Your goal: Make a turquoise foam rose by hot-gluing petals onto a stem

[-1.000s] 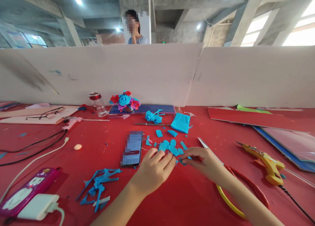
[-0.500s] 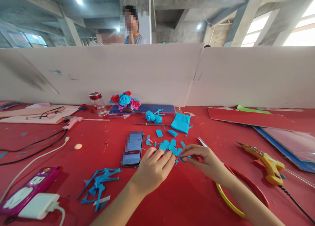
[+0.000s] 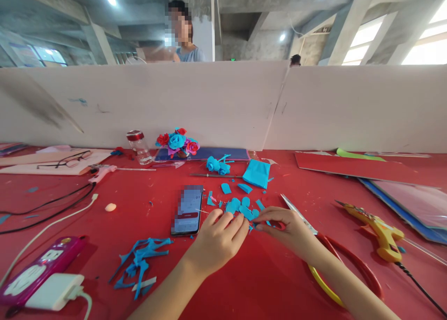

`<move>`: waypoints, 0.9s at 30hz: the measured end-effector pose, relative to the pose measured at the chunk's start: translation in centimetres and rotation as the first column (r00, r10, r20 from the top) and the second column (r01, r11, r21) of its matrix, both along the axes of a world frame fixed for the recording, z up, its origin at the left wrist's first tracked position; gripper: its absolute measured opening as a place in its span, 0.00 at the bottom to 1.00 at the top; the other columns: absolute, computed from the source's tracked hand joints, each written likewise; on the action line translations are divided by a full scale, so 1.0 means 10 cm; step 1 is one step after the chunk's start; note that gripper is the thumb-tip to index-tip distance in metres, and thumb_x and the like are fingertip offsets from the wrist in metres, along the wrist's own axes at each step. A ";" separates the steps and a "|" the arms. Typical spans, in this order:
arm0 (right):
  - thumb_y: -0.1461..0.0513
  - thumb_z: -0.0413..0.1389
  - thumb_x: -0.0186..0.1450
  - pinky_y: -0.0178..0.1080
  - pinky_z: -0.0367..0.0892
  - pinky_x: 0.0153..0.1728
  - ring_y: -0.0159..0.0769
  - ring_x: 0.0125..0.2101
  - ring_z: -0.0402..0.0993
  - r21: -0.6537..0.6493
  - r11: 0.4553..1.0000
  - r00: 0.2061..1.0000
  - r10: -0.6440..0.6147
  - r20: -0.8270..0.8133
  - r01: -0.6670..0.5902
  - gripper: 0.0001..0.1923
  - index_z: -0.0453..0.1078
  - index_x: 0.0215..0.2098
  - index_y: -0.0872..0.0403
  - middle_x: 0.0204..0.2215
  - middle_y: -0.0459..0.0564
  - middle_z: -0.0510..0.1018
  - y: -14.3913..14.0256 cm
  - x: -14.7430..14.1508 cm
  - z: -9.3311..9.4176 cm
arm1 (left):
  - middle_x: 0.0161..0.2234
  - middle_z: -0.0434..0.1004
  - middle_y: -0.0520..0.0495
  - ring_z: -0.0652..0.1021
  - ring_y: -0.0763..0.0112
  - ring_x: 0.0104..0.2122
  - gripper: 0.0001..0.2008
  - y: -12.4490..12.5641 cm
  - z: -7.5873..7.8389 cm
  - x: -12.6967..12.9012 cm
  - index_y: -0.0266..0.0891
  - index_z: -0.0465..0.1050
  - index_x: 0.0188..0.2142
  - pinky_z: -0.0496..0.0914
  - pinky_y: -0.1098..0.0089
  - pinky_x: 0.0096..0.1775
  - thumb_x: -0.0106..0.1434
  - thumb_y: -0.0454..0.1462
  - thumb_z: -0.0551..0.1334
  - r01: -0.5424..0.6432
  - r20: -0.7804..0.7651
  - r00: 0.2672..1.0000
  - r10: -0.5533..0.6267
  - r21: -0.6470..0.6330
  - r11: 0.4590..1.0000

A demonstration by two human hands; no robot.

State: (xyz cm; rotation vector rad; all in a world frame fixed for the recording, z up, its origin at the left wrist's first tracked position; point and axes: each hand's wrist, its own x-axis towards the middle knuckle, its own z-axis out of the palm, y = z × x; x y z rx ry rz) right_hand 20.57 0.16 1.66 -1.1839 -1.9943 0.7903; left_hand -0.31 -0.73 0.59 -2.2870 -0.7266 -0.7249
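My left hand is closed, fingers curled together, just right of a phone. A thin pale stick pokes out from its left side, over the phone's edge. Close beside it, my right hand pinches a small blue paper petal between thumb and fingers, the tips almost meeting the left hand's. Rounded blue paper petals lie just beyond both hands. Scissors with red and yellow handles rest partly under my right forearm.
Blue paper scraps lie at left, near a purple power strip with a white charger. At right is a yellow glue gun. Blue paper roses, a folded blue sheet, a bouquet and a glass bottle stand farther back.
My right hand has shifted slightly left, bringing the blue petal closer to my left hand, which stays nearly still. Behind the partition, a person has moved and another head shows at right.
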 end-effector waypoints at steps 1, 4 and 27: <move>0.58 0.57 0.60 0.36 0.66 0.30 0.33 0.29 0.71 0.001 1.000 1.000 -0.002 0.002 0.002 0.07 0.76 0.33 0.50 0.31 0.48 0.79 0.00 0.00 0.00 | 0.40 0.78 0.47 0.73 0.68 0.33 0.11 0.00 0.00 0.00 0.35 0.72 0.42 0.63 0.64 0.37 0.65 0.28 0.53 -0.001 -0.005 1.000 0.001 0.001 1.000; 0.59 0.57 0.60 0.35 0.67 0.32 0.33 0.30 0.73 0.010 1.000 1.000 0.001 0.007 -0.001 0.06 0.75 0.32 0.50 0.30 0.47 0.79 0.00 -0.01 -0.01 | 0.39 0.78 0.46 0.73 0.68 0.33 0.11 0.00 0.00 0.01 0.35 0.72 0.42 0.63 0.64 0.37 0.66 0.28 0.52 -0.008 -0.021 1.000 0.008 0.005 1.000; 0.69 0.50 0.51 0.34 0.61 0.28 0.31 0.25 0.64 0.108 0.993 0.979 -0.077 0.189 0.057 0.07 0.65 0.27 0.52 0.24 0.44 0.70 -0.08 -0.14 -0.03 | 0.36 0.77 0.47 0.72 0.70 0.31 0.10 -0.02 0.00 0.05 0.34 0.71 0.41 0.62 0.64 0.37 0.64 0.28 0.53 -0.007 -0.023 1.000 0.006 -0.035 0.999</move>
